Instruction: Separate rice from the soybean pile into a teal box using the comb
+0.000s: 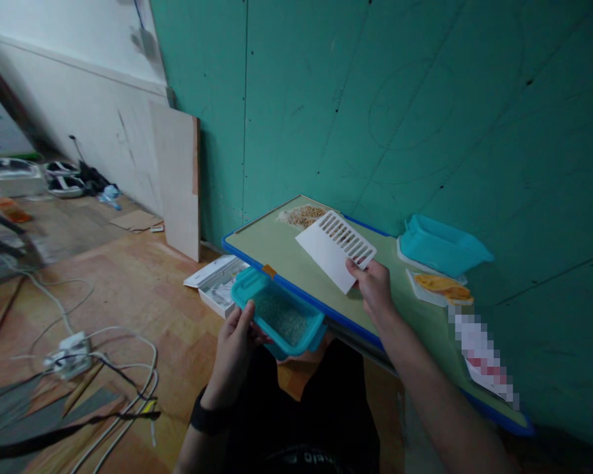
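Note:
My left hand (238, 332) grips the near left rim of a teal plastic tub (317, 327), thumb over the edge. The tub is at the table's front edge, with fine greyish granules (281, 318) spread inside. My right hand (373, 286) pinches a flat white slotted scraper (322, 253) by its near right corner, with a row of slots along its far side. The scraper is tilted above the pale green tabletop (267, 242). Just beyond it, a pile of beige grains (301, 216) lies near the table's far left corner, partly covered by the scraper.
On the table's right stand another teal tub (437, 247), a yellow-orange cloth-like item (442, 288) on a white base, and a blurred-out packet (481, 355). A green wall (375, 99) rises behind. An open white box (217, 283), cables and a power strip (69, 355) lie on the floor.

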### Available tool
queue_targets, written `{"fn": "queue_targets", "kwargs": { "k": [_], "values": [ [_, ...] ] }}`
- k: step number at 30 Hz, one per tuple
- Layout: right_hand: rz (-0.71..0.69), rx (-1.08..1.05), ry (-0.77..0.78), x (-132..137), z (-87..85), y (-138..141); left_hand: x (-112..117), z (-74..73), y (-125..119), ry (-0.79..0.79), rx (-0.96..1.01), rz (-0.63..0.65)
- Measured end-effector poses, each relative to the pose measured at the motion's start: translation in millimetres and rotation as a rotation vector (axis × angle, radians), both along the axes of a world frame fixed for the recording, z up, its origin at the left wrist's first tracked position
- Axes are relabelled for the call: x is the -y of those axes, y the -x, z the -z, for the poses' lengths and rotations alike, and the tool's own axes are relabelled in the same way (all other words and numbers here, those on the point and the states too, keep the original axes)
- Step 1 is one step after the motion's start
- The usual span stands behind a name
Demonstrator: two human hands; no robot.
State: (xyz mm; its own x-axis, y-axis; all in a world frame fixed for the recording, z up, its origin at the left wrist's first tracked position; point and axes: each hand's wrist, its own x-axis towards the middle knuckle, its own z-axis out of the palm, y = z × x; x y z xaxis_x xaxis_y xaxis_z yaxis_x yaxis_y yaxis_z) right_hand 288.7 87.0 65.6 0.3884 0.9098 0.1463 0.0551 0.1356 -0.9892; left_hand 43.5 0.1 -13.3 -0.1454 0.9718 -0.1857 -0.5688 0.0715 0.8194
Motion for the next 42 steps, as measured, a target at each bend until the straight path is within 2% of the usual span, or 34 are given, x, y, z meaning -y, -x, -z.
{"fn": "queue_targets", "kwargs": {
  "k": [5,10,18,24,31,37,42],
  "values": [
    [0.024,0.237,-0.035,-6,9.2,-12,-1,1.9,-1,-0.013,-0.003,-0.001],
    [0.128,0.404,-0.128,-5,8.4,-27,-2,7.2,1,-0.013,-0.014,0.005],
    [0.227,0.700,-0.050,1,2.7,-28,-2,9.7,2,-0.014,-0.007,-0.005],
    [0.216,0.760,-0.001,2,2.3,-25,-3,9.1,2,0.008,-0.001,-0.008],
    [0.120,0.738,-0.046,4,0.6,-16,-2,8.8,2,0.011,-0.002,0.000],
    [0.164,0.834,-0.067,5,-0.5,-13,-3,6.1,1,0.010,-0.018,-0.003],
    [0.070,0.850,-0.089,6,0.9,-8,-2,5.4,1,0.014,-0.010,-0.004]
  ]
}}
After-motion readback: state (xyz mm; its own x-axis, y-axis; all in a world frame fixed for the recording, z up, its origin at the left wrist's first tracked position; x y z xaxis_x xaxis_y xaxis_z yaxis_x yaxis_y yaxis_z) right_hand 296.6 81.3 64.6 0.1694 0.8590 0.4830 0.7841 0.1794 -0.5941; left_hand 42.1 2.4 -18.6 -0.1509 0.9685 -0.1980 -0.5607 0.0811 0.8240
